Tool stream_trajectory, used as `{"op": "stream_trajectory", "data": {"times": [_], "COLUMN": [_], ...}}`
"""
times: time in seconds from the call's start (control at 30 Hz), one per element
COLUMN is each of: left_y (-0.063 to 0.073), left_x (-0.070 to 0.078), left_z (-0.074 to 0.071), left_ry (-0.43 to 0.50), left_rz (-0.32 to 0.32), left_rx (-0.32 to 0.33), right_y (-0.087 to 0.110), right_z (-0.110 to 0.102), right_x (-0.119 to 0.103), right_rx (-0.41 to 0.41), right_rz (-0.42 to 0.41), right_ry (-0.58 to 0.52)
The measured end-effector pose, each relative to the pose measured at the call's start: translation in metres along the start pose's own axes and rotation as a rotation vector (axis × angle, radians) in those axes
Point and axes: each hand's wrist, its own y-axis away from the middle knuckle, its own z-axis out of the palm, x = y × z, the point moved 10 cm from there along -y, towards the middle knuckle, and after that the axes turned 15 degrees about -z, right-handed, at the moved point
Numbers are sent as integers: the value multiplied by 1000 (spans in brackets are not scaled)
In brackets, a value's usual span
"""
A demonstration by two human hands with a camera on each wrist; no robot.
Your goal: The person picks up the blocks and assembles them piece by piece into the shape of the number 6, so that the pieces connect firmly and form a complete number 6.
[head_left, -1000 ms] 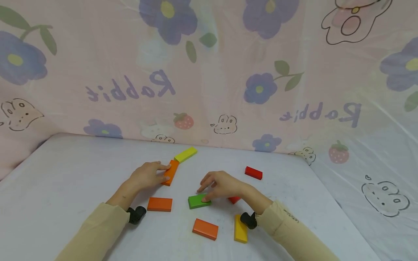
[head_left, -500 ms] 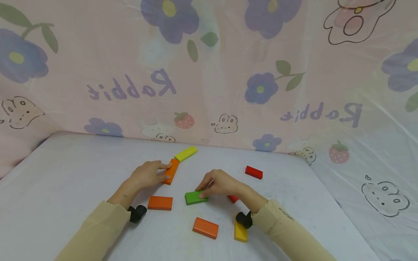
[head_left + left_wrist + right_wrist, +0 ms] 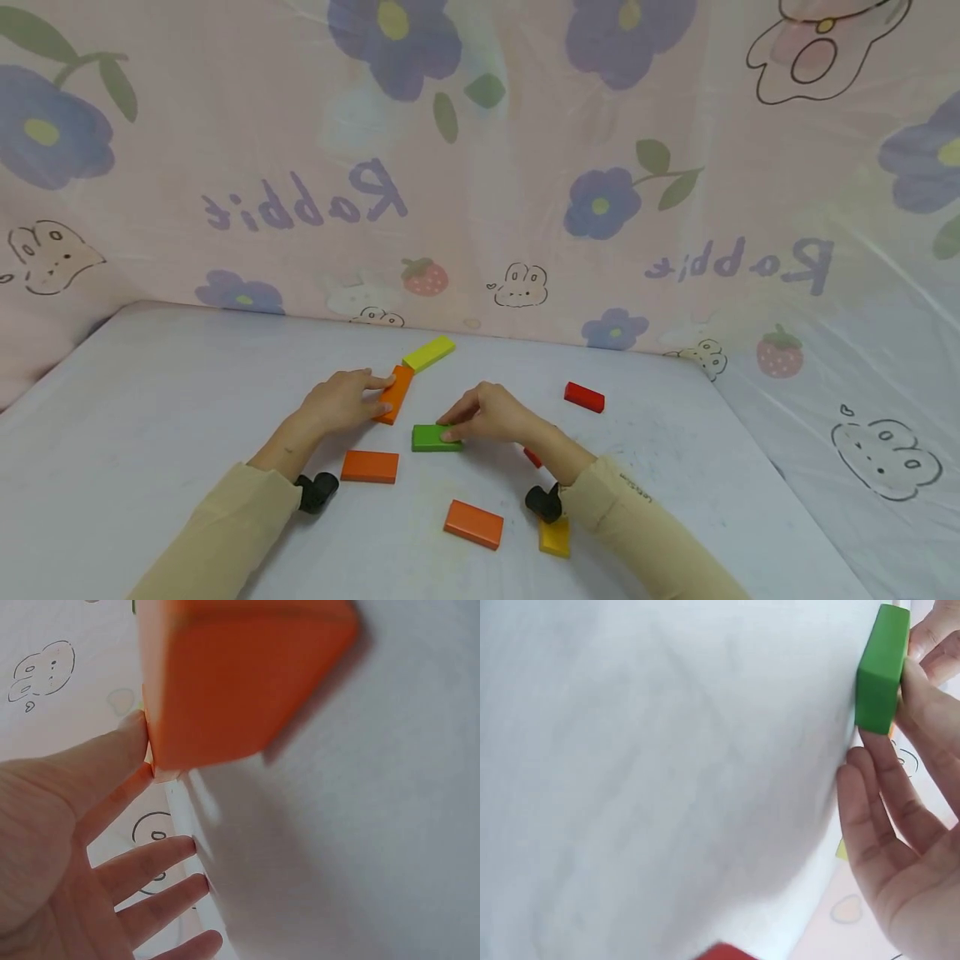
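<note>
In the head view my left hand [image 3: 341, 402] holds an orange block [image 3: 399, 392] between thumb and index finger. One end of this block lies against a yellow-green block [image 3: 429, 354]. The left wrist view shows the thumb and index finger at the held block's edge, mostly hidden behind a nearer orange block [image 3: 240, 682], while the other fingers of the left hand [image 3: 90, 832] are spread. My right hand [image 3: 491, 414] pinches a green block [image 3: 431, 438] by its right end, low at the table. The right wrist view shows thumb and fingertips on the green block [image 3: 881, 671].
An orange-red block [image 3: 370, 467] lies by my left wrist, and another orange block [image 3: 473, 524] sits nearer the front. Beneath the right wrist is a partly covered yellow block [image 3: 555, 537]. One red block [image 3: 584, 397] lies at right; another red block [image 3: 532, 457] is mostly hidden by the forearm.
My right hand has closed its fingers on the green block and moved it left and slightly away, towards the held orange block. The left hand stays in place.
</note>
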Motion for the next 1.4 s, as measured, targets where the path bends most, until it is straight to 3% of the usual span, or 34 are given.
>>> {"op": "stream_trajectory", "data": {"times": [0.17,0.43,0.73,1.17,1.4], "left_y": [1,0,-1,0,-1], "left_x": [0,0,-2,-1,-3], "left_z": [-1,-1,2,2,4], "left_ry": [-6,4,3,1,11], "left_rz": [12,15,2,9,9], "left_rx": [9,12,6,13,7], "right_y": [-3,-9,-18,-22,-17], "right_z": [-1,-4,-2,-1,-5], "right_x": [4,-1,-2,-1,-7], "right_rx": [53,114,108,107,121], "right_rz": [28,0,-26,2,-56], "right_ry": [-15,32,51,42,30]}}
